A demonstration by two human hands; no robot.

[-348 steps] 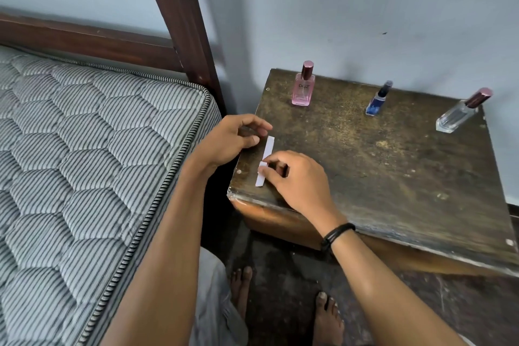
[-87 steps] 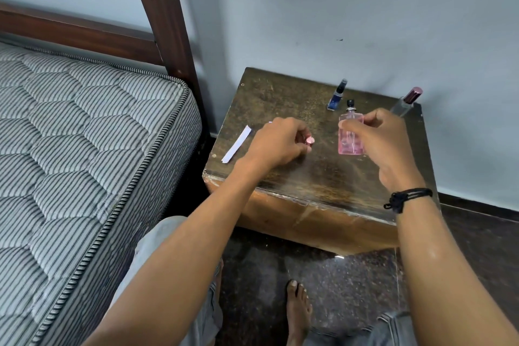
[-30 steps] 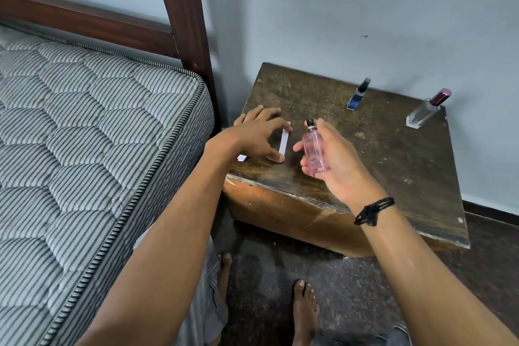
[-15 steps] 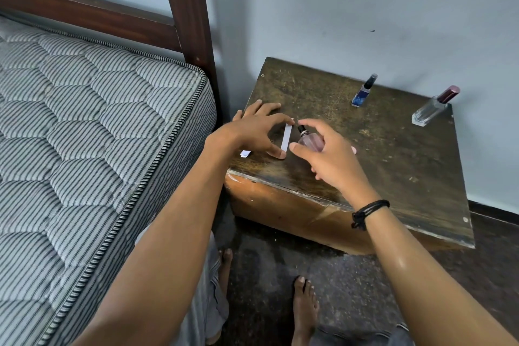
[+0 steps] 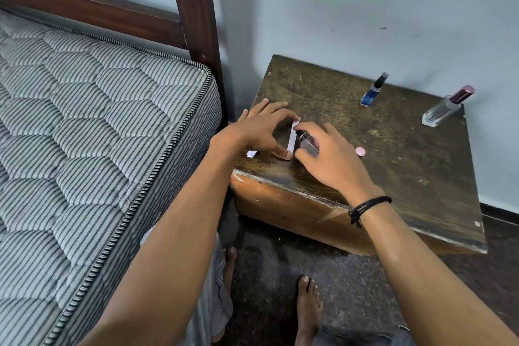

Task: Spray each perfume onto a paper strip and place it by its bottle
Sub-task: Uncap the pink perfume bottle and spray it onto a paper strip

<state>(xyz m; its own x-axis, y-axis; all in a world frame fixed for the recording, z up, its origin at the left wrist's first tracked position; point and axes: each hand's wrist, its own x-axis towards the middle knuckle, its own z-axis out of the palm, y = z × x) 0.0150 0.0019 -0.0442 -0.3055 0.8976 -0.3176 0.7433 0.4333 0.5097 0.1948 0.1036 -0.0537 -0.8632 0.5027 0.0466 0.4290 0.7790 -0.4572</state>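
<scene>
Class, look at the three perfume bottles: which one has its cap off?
The pink bottle in the right hand: its black nozzle is bare. The blue bottle and clear bottle stand capped by the wall.

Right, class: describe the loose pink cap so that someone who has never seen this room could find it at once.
Start at the dark wooden bedside table beside the bed. On its top, just right of the person's right hand, lies the pink cap. Unlike the caps on the blue bottle and the clear bottle at the back, it lies loose, off its bottle.
</scene>
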